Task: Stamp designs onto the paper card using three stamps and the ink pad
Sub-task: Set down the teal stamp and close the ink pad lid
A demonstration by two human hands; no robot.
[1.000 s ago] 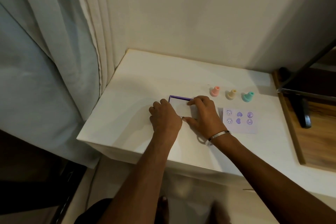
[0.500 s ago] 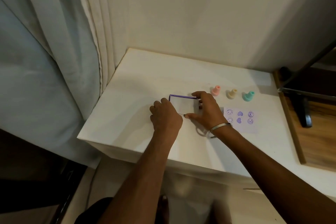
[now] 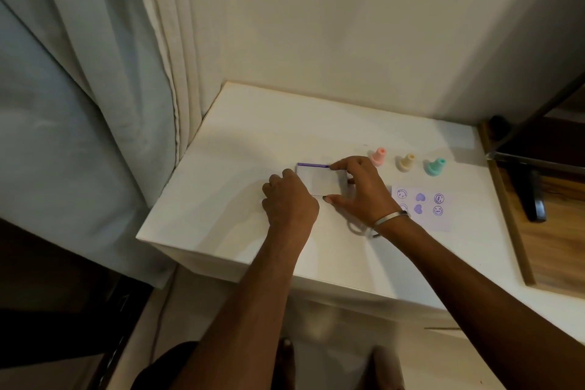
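Since a second ago, the right hand (image 3: pixel 357 190) has shifted from lying over the ink pad (image 3: pixel 319 180) to spanning it, forefinger at the far edge and thumb at the near edge; the left hand (image 3: pixel 289 199) has hardly moved.

Head view: at the centre of the frame the right hand pinches the ink pad, a small white box with a purple strip showing along its far edge, lying on the white table (image 3: pixel 221 199). The left hand rests at the pad's left end, fingers curled down over it; whether it grips cannot be told. To the right, three stamps stand in a row: pink stamp (image 3: pixel 378 157), cream stamp (image 3: pixel 406 162), teal stamp (image 3: pixel 434 166). Just below them lies the paper card (image 3: pixel 424 207), carrying purple faces and hearts, its left part behind the right wrist, which wears a metal bangle (image 3: pixel 391 218).
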